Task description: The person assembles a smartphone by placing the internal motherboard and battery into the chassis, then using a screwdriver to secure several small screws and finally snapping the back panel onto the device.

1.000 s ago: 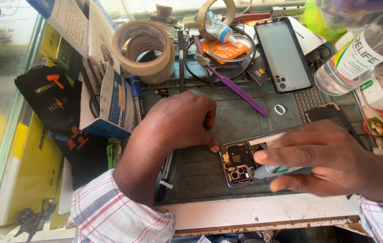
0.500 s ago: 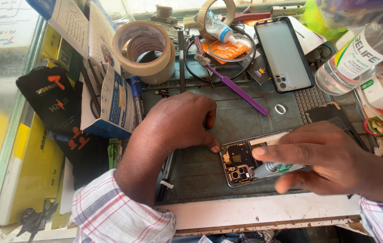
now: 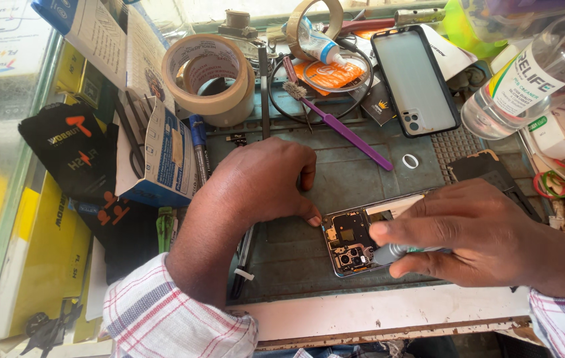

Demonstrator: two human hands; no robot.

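Head view: opened smartphone (image 3: 352, 240), back cover off, circuit board exposed, lies on the grey-green work mat (image 3: 355, 176) near its front edge, between the two hands. Left hand (image 3: 262, 182) rests knuckles-up on the mat just left of the phone; fingers curled under, thumb and forefinger tip pinched at the phone's upper left corner, touching it; whether they grip a small tool there, cannot tell. Right hand (image 3: 475, 238) covers the phone's right half, fingers clenched around a grey-handled screwdriver (image 3: 395, 252), tip end over the board's lower part. Farther back on the mat: purple brush (image 3: 345, 127), small white ring (image 3: 410, 161), second phone in a dark case (image 3: 415, 81), rolls of masking tape (image 3: 209, 76).
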